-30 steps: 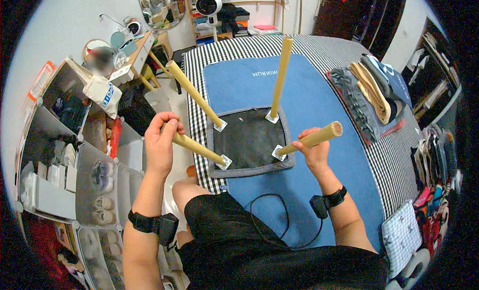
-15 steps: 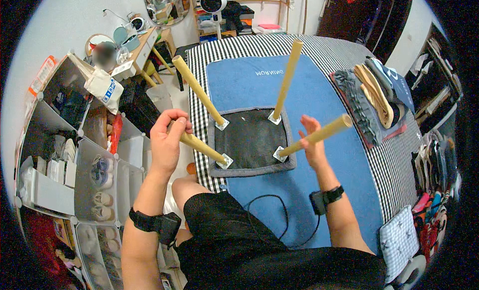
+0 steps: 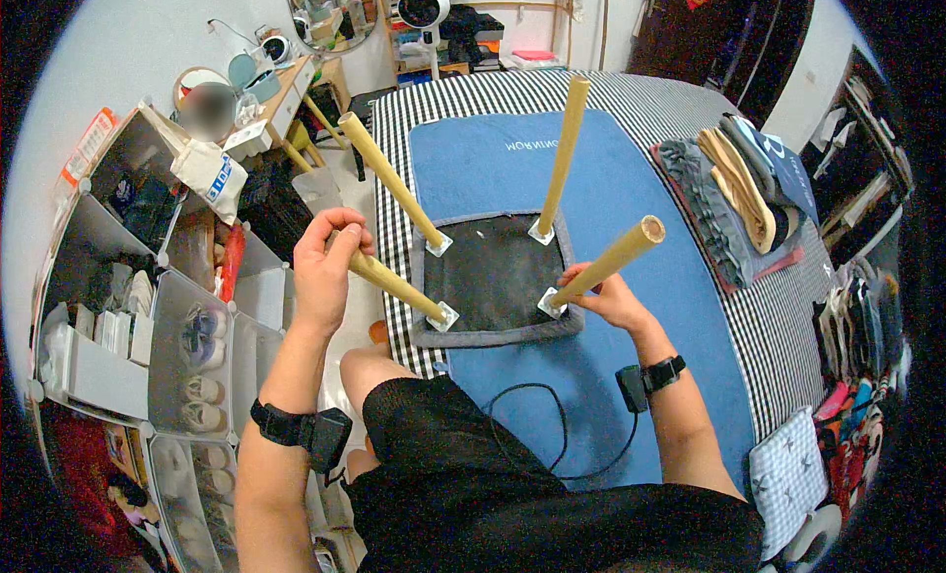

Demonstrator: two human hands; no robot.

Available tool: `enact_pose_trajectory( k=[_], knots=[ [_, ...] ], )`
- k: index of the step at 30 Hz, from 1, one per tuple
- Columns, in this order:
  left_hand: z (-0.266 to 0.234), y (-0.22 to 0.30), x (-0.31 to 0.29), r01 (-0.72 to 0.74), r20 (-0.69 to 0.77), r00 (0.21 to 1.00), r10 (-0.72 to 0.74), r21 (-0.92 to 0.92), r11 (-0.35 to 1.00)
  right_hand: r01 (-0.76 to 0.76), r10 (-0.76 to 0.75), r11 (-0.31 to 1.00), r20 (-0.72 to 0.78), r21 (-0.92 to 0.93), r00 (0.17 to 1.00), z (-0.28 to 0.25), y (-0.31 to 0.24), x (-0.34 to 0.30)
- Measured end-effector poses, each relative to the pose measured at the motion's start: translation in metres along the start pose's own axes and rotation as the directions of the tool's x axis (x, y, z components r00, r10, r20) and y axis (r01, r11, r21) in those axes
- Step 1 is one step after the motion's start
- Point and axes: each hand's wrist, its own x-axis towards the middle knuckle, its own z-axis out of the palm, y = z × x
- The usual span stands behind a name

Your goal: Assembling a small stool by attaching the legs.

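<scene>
A small upholstered stool [image 3: 493, 277] lies upside down, its dark underside facing up and four wooden legs slanting outward from metal corner plates. My left hand [image 3: 327, 272] is closed round the free end of the near left leg [image 3: 399, 289], its fingers curled over the tip. At the near right leg [image 3: 616, 256], my right hand [image 3: 613, 299] holds the lower part, close to its corner plate [image 3: 552, 301]; the leg covers part of the fingers. Untouched, the far left leg [image 3: 389, 179] and the far right leg [image 3: 564, 159] stick up from the far corners.
Under the stool lies a blue mat [image 3: 680, 396] on a checked bed cover [image 3: 778, 366]. Folded clothes [image 3: 734, 194] are stacked on the right. A black cable [image 3: 565, 425] loops in front of me. Shoe boxes [image 3: 192, 366] stand to the left, beyond the bed's edge.
My right hand has moved left to the lower part of the near right leg and closed on it. That leg's free end has shifted left and slightly up. My left hand stays put.
</scene>
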Motion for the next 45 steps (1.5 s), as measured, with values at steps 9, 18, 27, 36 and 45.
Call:
enact_pose_trajectory(
  k=[9,18,27,36,45],
  knots=[
    [0.064,0.061,-0.026,-0.616,0.307,0.692,0.654,0.724,0.312,-0.178,0.141,0.969,-0.211,-0.170,0.967,0.010,0.013,-0.002],
    [0.172,-0.005,-0.015,-0.421,0.601,0.765,0.231,0.196,0.885,0.108,-0.091,0.972,0.087,-0.209,0.992,0.002,0.001,0.003],
    [0.210,-0.022,0.002,-0.248,0.725,0.686,-0.065,0.317,0.915,-0.011,0.010,0.999,-0.026,-0.041,1.000,0.019,0.042,-0.013],
    [0.234,-0.039,-0.014,-0.567,0.602,0.762,0.239,0.442,0.695,-0.110,0.083,0.991,-0.300,-0.073,0.950,0.045,0.109,-0.021],
    [0.226,-0.025,-0.010,-0.293,0.688,0.726,0.028,0.272,0.916,-0.040,-0.098,0.948,-0.408,-0.316,0.908,0.052,0.096,-0.022]
  ],
)
